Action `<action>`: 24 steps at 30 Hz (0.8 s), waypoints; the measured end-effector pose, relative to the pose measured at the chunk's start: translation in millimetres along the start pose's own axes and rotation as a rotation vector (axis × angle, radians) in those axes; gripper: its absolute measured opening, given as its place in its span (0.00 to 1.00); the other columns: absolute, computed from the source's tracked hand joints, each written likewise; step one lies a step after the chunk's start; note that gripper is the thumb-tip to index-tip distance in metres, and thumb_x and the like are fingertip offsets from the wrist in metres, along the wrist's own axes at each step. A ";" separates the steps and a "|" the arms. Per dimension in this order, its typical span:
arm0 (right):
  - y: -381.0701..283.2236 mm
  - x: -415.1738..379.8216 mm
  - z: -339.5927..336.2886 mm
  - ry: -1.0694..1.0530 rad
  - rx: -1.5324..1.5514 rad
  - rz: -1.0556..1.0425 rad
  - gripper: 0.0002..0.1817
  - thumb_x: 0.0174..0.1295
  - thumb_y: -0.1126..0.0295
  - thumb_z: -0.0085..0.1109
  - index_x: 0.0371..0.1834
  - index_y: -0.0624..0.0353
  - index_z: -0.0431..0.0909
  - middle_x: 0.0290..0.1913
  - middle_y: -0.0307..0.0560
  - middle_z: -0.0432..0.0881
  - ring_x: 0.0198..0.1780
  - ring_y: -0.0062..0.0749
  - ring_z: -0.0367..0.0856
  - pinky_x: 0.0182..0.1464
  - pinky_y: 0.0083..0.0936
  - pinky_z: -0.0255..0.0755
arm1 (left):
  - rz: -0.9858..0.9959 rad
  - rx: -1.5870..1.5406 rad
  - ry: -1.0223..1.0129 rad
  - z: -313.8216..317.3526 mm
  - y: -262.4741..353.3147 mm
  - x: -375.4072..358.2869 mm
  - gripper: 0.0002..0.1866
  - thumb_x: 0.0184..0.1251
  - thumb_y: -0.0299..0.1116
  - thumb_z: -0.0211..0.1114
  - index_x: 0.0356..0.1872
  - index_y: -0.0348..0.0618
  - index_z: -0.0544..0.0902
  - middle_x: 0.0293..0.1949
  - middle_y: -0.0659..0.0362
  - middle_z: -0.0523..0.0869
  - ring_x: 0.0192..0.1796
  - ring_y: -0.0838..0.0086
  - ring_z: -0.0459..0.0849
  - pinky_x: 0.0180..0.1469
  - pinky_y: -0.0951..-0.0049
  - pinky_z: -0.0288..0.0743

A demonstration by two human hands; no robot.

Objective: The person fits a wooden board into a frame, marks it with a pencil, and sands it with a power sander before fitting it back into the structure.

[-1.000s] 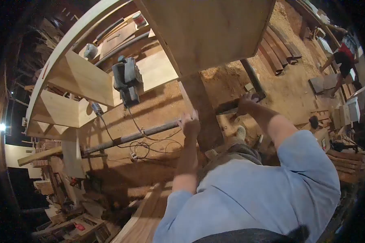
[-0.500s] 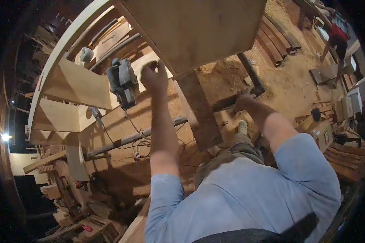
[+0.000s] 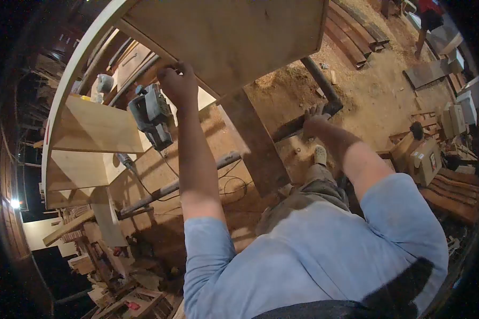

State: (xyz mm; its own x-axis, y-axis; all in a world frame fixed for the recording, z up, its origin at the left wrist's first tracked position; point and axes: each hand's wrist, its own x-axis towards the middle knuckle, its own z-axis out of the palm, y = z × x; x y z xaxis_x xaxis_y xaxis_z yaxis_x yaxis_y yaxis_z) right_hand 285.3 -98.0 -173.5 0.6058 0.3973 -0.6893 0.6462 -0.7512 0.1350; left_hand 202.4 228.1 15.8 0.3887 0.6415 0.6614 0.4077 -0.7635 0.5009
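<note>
My left hand point(image 3: 179, 87) is closed, fingers curled, close by the lower left edge of a large wooden panel point(image 3: 234, 40). I cannot tell what its fingers hold, if anything. Just left of it, a dark handheld power tool point(image 3: 150, 114) with a blue knob and a trailing cord rests on the pale wooden cabinet frame point(image 3: 98, 127). My right hand point(image 3: 315, 121) is open with its fingers spread, over the corner of a dark bar frame point(image 3: 298, 126) low near the ground. A brown board point(image 3: 255, 141) slants down between my two arms.
A second corded tool point(image 3: 125, 160) lies by the cabinet's lower compartment. A round pole point(image 3: 167, 190) and loose cable run below it. Long brown planks point(image 3: 348, 34) are stacked at the upper right. My shoe point(image 3: 320, 155) stands on sawdust-covered ground.
My left hand has moved up and closer to the power tool, its fingers still curled. My right hand has shifted slightly up, staying by the bar corner. The whole view has shifted a little.
</note>
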 end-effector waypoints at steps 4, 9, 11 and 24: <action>-2.6 -10.5 -4.5 0.057 -0.014 0.048 0.59 0.48 0.42 0.66 0.78 0.57 0.44 0.76 0.60 0.47 0.76 0.67 0.39 0.62 0.73 0.54 | -0.097 0.041 0.035 -1.1 9.8 -4.4 0.15 0.58 0.38 0.63 0.30 0.31 0.79 0.35 0.43 0.81 0.35 0.48 0.84 0.41 0.54 0.78; 2.5 29.1 20.6 -0.021 -0.044 0.091 0.58 0.52 0.35 0.59 0.78 0.57 0.45 0.78 0.59 0.46 0.78 0.64 0.35 0.64 0.70 0.56 | -0.123 0.249 -0.361 38.1 -55.2 -37.1 0.29 0.53 0.53 0.68 0.41 0.32 0.79 0.38 0.42 0.83 0.43 0.47 0.82 0.47 0.53 0.75; 2.1 27.6 25.8 0.051 -0.053 0.084 0.55 0.53 0.38 0.59 0.78 0.57 0.46 0.77 0.59 0.47 0.77 0.65 0.36 0.61 0.70 0.58 | 0.044 0.258 -0.538 115.5 -178.6 -96.5 0.37 0.55 0.60 0.64 0.48 0.29 0.79 0.41 0.37 0.83 0.46 0.41 0.81 0.47 0.52 0.75; -5.1 -3.0 -18.8 -0.076 -0.033 0.033 0.58 0.49 0.49 0.68 0.79 0.53 0.42 0.77 0.57 0.48 0.75 0.74 0.31 0.60 0.70 0.63 | -0.439 0.010 -0.587 40.4 -73.8 -255.7 0.39 0.70 0.65 0.45 0.43 0.29 0.81 0.36 0.38 0.84 0.44 0.38 0.82 0.44 0.48 0.74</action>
State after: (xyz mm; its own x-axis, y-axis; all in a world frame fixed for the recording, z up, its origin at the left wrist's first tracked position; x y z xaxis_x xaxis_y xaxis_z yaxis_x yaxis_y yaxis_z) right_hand 288.9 -85.4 -158.8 0.5910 0.3302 -0.7360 0.6422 -0.7447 0.1816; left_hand 106.2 123.4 -212.8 0.5653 0.8248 -0.0088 0.6342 -0.4278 0.6441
